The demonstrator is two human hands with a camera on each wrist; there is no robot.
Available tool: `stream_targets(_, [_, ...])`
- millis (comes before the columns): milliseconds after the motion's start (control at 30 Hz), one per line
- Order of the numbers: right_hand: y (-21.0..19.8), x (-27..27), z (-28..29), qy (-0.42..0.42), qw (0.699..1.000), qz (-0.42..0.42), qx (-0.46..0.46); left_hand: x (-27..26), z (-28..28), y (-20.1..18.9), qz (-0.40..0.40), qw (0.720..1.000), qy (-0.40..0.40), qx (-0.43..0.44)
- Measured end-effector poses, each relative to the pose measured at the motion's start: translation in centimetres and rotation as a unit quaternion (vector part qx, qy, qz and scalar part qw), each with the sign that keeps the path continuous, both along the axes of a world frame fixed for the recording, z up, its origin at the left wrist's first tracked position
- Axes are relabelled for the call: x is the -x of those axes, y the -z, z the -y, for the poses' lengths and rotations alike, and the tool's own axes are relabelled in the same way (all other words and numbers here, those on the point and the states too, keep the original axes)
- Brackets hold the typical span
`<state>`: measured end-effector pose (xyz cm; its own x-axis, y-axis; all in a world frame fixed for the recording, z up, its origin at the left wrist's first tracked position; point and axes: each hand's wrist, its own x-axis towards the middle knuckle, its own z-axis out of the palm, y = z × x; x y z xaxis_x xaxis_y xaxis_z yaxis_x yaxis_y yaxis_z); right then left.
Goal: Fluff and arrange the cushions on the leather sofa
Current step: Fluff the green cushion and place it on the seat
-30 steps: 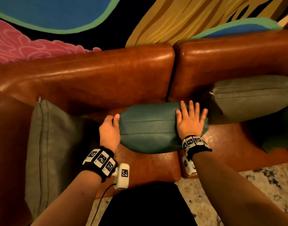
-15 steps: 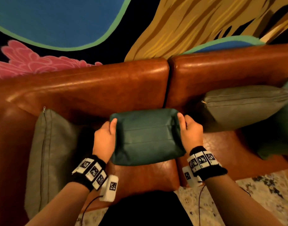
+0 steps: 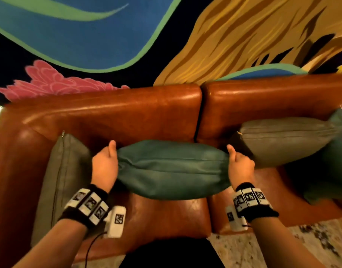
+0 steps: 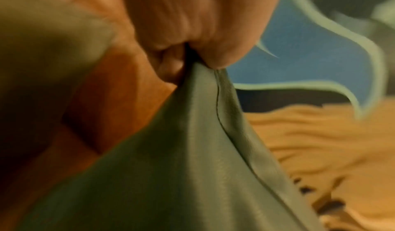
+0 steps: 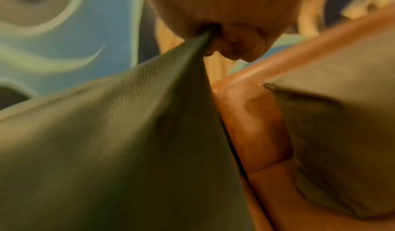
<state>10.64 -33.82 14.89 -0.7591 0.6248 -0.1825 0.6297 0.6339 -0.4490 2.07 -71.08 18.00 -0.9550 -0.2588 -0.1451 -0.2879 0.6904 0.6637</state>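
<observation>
Two hands on one teal cushion (image 3: 172, 169), one at each end. Left hand (image 3: 104, 167) at 9 o'clock of the cushion, fingers curled shut on the corner, thumb sticking up. Left wrist view: thumb and fingers (image 4: 171, 69) pinching the pointed corner of the teal cushion (image 4: 181, 158) tight, right on the seam. Right hand (image 3: 239, 167) at 3 o'clock of the cushion, same way, thumb up. Right wrist view: fingertips (image 5: 230, 48) squeezing the other corner of the teal cushion (image 5: 128, 141) to a thin tip. Both grips closed on the cushion, not loose.

Cushion stretched wide between the two hands, seam facing up, in front of the back of the brown leather sofa (image 3: 118, 117), over the seat, near the dark gap between the two back parts. Cannot tell if touching the seat.

One grey cushion (image 3: 62, 180) at 9 o'clock of the left hand, leaning in the sofa's corner. Another grey cushion (image 3: 286, 140) at 2 o'clock of the right hand, just beside it. A second teal cushion (image 3: 332, 161) at the far 3 o'clock edge.

Half a second ago: cushion squarer and shorter, hands nearer together along its sides. Now hands farther apart, cushion pulled long and flat. One second ago: right hand flat and open on top; now closed on the corner.
</observation>
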Motion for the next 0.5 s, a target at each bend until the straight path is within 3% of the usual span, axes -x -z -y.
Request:
stream_targets(167, [-0.3, -1.0, -0.1, 0.046, 0.989, -0.121, 0.077, -1.1, -0.7, -1.6, 0.02, 0.997, 0.014, -0.075])
stream_targets(300, [1.8, -1.1, -1.7, 0.108, 0.991, -0.037, 0.07, -0.9, -4.0, -3.9, 0.028, 0.992, 0.105, -0.063])
stream_targets(367, [2.7, -1.0, -0.9, 0.019, 0.996, 0.059, 0.067, -1.4, -7.2, -4.9, 0.021, 0.986, 0.161, -0.04])
stream_targets(400, [3.1, -1.3, -0.1, -0.064, 0.988, 0.11, 0.088, -2.0, -8.8, -5.3, 0.028, 0.981, 0.189, -0.04])
stream_targets(433, [3.2, -1.8, 0.9, -0.154, 0.968, 0.145, 0.135, -2.8, -10.6, -5.7, 0.037, 0.975, 0.213, -0.048])
stream_targets(500, [2.5, -2.8, 4.2, -0.303, 0.905, 0.12, 0.272, -4.7, -14.3, -5.7, 0.059, 0.965, 0.25, -0.054])
